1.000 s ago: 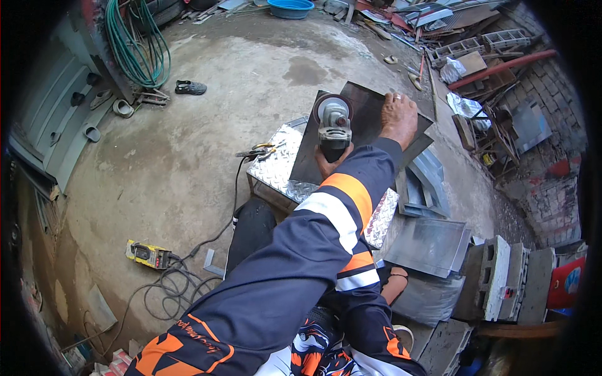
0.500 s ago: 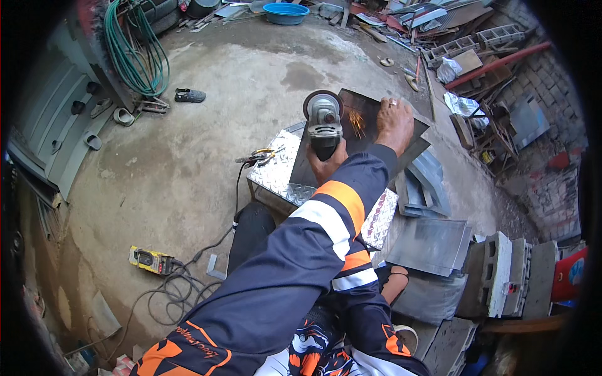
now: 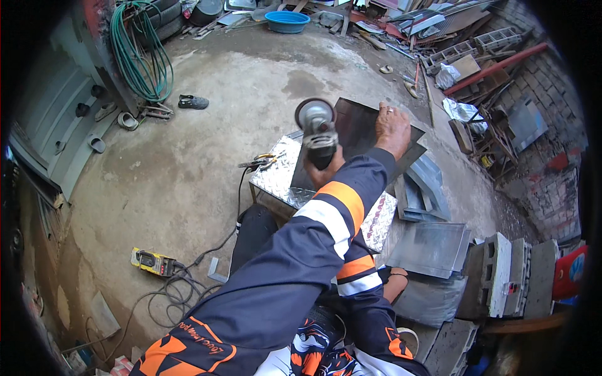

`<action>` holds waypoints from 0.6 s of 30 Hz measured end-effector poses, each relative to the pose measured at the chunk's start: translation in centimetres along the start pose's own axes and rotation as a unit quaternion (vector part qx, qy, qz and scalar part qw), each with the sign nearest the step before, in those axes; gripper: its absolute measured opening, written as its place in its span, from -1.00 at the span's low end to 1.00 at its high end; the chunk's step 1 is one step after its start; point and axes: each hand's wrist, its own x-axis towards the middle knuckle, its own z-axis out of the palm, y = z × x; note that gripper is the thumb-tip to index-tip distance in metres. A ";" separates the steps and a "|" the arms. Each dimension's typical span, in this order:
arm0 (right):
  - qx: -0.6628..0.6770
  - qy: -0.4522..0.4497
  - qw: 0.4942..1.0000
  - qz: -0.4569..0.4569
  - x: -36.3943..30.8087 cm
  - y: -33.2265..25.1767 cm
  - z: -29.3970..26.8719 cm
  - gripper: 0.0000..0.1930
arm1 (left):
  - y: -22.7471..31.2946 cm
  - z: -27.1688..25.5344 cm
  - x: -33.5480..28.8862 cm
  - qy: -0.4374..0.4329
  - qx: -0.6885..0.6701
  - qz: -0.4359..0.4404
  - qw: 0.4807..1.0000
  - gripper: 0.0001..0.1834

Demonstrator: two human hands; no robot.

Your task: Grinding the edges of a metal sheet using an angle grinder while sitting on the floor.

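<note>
My arms cross, the left sleeve lying over the right. The right hand [image 3: 327, 170] is closed round the body of an angle grinder [image 3: 318, 135], whose round disc points away from me, at the left edge of a dark metal sheet [image 3: 351, 122]. No sparks show at the disc. My left hand [image 3: 394, 130] grips the sheet's far right part, fingers bent at its edge; the fingertips are partly hidden. Under the sheet is a low stand topped with shiny tread plate [image 3: 273, 175]. Pliers [image 3: 262, 161] with yellow-and-black handles lie on its left corner.
A yellow power unit [image 3: 152, 261] and coiled black cable [image 3: 182, 291] lie on the floor at left. Bent sheet-metal pieces [image 3: 423, 188], flat sheets [image 3: 427, 249] and concrete blocks [image 3: 495, 276] stand at right. Beyond are a blue basin [image 3: 287, 22], a green hose [image 3: 141, 56] and a shoe [image 3: 193, 101].
The grinder has shifted slightly left and towards me and is tilted more to the left. Orange sparks on the sheet are gone. The left hand keeps its hold.
</note>
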 end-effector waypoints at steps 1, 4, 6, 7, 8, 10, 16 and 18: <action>0.039 0.000 0.999 -0.013 -0.9 -0.1 0.6 -0.38 | -0.2 -0.1 0.1 -0.045 -0.012 -0.003 0.999 -0.69; 0.194 -0.094 0.968 0.129 -1.5 0.5 0.7 -0.35 | 0.0 0.2 -0.3 -0.043 -0.025 0.004 0.999 -0.70; 0.180 -0.078 0.973 0.123 -1.6 0.8 0.9 -0.35 | 0.2 0.6 -0.4 0.005 -0.029 0.014 0.999 -0.74; 0.179 -0.076 0.974 0.120 -1.8 0.7 1.5 -0.35 | -0.3 0.9 -0.6 0.017 -0.026 0.009 0.999 -0.75; 0.177 -0.074 0.974 0.117 -1.9 0.7 2.1 -0.35 | -0.9 1.2 -0.7 0.030 -0.024 0.003 0.999 -0.76; 0.166 -0.065 0.978 0.112 -1.7 0.7 3.1 -0.34 | -1.0 1.5 -0.7 0.028 -0.022 0.003 0.999 -0.76; 0.122 -0.029 0.987 0.098 -1.7 2.4 4.2 -0.33 | -0.4 1.5 -0.2 0.023 -0.033 0.005 0.999 -0.75; 0.111 -0.018 0.989 0.093 -1.6 2.6 4.9 -0.33 | -0.6 1.6 -0.1 0.020 -0.036 0.005 0.999 -0.74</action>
